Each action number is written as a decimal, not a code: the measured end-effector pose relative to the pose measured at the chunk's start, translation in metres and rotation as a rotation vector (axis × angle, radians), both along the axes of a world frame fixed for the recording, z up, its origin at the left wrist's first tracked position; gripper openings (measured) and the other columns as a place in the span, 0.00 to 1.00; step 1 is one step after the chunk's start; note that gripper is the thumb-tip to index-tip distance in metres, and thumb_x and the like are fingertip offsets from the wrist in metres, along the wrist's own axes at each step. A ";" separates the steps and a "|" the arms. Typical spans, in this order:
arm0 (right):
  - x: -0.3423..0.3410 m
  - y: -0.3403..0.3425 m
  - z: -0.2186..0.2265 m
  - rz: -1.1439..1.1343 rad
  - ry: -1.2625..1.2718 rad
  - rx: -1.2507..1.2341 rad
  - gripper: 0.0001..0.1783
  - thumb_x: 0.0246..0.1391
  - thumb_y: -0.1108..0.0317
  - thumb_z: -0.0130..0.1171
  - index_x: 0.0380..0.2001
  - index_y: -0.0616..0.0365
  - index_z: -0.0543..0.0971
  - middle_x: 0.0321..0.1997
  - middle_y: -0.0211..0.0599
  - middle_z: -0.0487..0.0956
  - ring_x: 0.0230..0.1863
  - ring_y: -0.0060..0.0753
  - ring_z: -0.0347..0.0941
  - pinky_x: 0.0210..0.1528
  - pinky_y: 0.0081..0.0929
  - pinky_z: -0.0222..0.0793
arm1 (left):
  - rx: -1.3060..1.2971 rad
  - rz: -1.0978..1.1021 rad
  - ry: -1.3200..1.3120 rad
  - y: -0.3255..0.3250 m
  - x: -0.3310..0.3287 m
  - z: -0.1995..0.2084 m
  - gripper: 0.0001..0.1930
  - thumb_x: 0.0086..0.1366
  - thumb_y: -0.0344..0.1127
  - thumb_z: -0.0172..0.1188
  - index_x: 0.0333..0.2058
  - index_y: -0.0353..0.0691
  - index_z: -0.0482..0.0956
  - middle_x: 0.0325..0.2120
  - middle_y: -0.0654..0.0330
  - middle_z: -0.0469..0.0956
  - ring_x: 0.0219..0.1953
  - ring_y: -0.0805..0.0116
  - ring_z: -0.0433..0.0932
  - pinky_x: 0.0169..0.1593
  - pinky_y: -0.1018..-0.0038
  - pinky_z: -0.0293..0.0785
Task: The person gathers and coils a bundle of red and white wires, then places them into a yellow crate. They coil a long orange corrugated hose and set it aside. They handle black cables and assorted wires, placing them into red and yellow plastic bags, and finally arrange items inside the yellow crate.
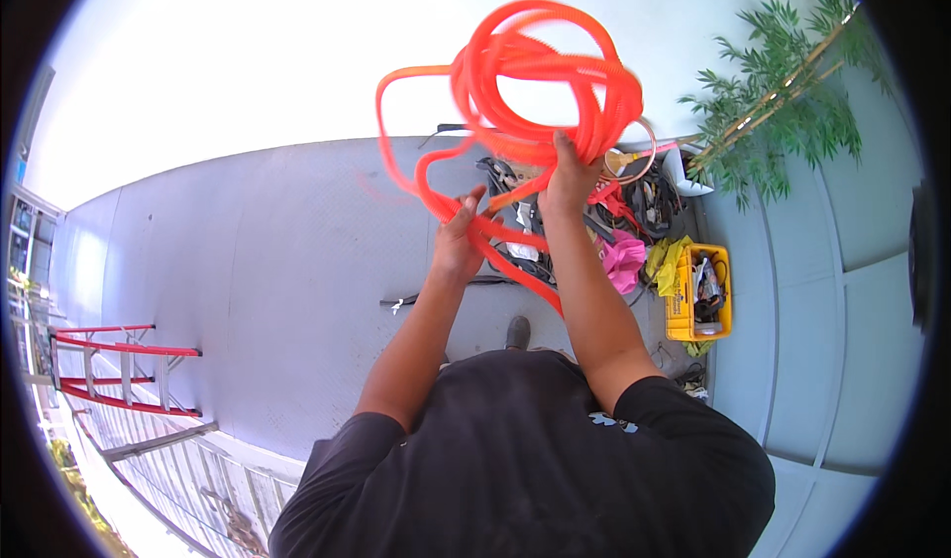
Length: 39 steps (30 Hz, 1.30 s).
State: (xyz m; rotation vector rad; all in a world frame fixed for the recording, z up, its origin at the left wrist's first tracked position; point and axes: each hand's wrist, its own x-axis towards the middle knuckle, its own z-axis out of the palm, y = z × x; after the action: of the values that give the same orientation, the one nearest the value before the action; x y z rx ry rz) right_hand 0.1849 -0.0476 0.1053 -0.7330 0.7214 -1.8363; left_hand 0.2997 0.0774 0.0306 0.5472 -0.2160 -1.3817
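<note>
Both hands are raised in front of the person, working one coil of orange corrugated tubing. The right hand is closed in a fist around the gathered loops at the bottom of the coil, which stands up toward twelve o'clock from it. The left hand, at about eight o'clock from the right one, has its fingers curled around a loose strand of the same tubing that trails down between the two forearms. The loops are blurred, so their number cannot be told.

On the grey floor, behind the hands, lies a heap of dark cables and tools. At four o'clock from the right hand sits one yellow tool tray, with one pink cloth just beside it on its nine o'clock side. One leafy green plant stands at two o'clock. One red stepladder is well apart, at eight o'clock near the rim. One dark shoe shows below the forearms.
</note>
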 end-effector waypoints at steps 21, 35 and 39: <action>-0.261 0.078 -0.160 0.492 1.245 0.900 0.14 0.55 0.58 0.66 0.38 0.56 0.81 0.23 0.35 0.81 0.25 0.40 0.80 0.37 0.48 0.78 | 0.626 0.118 -1.020 0.078 0.189 -0.001 0.20 0.66 0.31 0.64 0.53 0.33 0.70 0.28 0.60 0.77 0.19 0.71 0.75 0.24 0.73 0.74; -0.025 0.078 -0.192 1.398 0.473 1.135 0.42 0.53 0.17 0.44 0.34 0.49 0.76 0.27 0.32 0.74 0.32 0.34 0.69 0.61 0.72 0.55 | 0.573 0.510 -1.103 0.006 0.082 -0.091 0.20 0.69 0.37 0.61 0.56 0.34 0.73 0.31 0.62 0.78 0.28 0.74 0.74 0.32 0.73 0.73; 0.048 0.025 -0.127 1.509 0.494 0.857 0.60 0.55 0.16 0.39 0.71 0.58 0.62 0.53 0.48 0.80 0.49 0.50 0.77 0.65 0.72 0.52 | 0.973 0.616 -1.274 -0.074 0.148 -0.084 0.37 0.66 0.48 0.67 0.67 0.34 0.65 0.56 0.48 0.76 0.58 0.54 0.76 0.59 0.60 0.74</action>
State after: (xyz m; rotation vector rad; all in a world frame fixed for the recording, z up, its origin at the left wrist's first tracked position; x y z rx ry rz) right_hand 0.2334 -0.0230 -0.0219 -0.7594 0.7886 0.0658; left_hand 0.4479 0.0031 -0.0533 2.0803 -0.3354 -0.2782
